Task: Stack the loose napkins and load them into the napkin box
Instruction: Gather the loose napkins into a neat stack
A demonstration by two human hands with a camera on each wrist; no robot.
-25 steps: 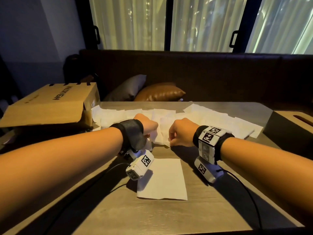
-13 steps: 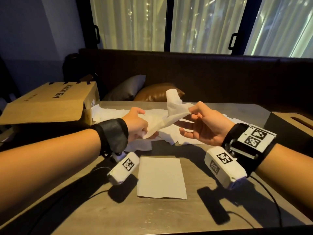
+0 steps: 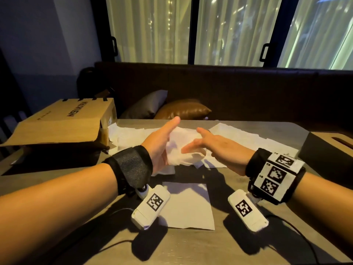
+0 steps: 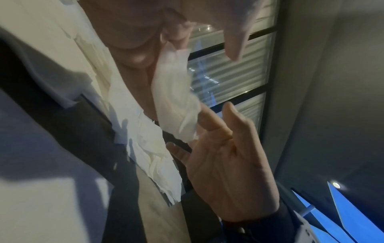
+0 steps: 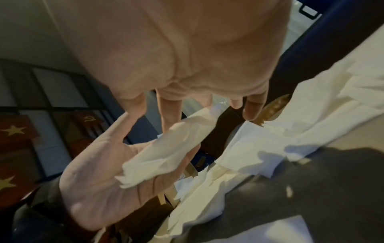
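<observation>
Both my hands are now flat-fingered at frame centre; left hand [image 3: 160,144] and right hand [image 3: 215,148] press one napkin [image 3: 181,150] between palms, the pinch released; napkin box [image 3: 328,152] waits right; flattening proceeds.

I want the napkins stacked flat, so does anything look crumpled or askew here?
Yes. The napkin between the open left hand and right hand is crumpled, not flat. Behind it, loose napkins lie scattered and overlapping. Only one sheet near the table's front edge lies flat.

Curtained windows [image 3: 152,29] behind dark sofa [image 3: 229,88]
</observation>
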